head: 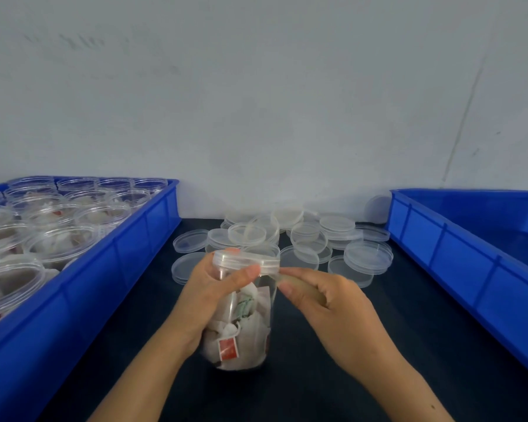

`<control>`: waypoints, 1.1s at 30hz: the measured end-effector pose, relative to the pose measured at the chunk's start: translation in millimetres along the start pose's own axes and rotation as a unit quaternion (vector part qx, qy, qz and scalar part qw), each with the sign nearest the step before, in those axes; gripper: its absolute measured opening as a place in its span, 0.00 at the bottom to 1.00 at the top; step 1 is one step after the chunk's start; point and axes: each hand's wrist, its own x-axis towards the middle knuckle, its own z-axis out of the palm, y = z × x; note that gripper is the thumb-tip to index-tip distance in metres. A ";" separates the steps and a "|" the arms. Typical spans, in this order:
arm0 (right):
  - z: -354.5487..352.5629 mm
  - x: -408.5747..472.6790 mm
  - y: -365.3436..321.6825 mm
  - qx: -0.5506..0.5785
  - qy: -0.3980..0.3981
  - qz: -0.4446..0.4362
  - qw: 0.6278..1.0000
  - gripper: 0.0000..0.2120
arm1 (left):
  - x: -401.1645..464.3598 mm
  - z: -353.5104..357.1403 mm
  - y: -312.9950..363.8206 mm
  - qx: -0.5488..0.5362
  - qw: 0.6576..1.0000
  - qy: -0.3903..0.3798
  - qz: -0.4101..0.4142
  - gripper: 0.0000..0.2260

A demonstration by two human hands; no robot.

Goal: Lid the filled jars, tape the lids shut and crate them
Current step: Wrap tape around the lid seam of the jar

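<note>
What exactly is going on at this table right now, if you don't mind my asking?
A person is sealing a filled clear jar. The left hand grips it near the lid, while the right hand pinches a strip of tape against the lid's edge. Loose lids lie heaped behind. The blue crate on the left holds open filled jars; the blue crate on the right shows none.
</note>
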 end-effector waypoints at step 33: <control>-5.3 8.7 8.7 -0.206 0.019 -0.084 0.975 0.23 | 3.9 -10.0 -11.3 -0.093 0.989 -0.108 -0.024 0.48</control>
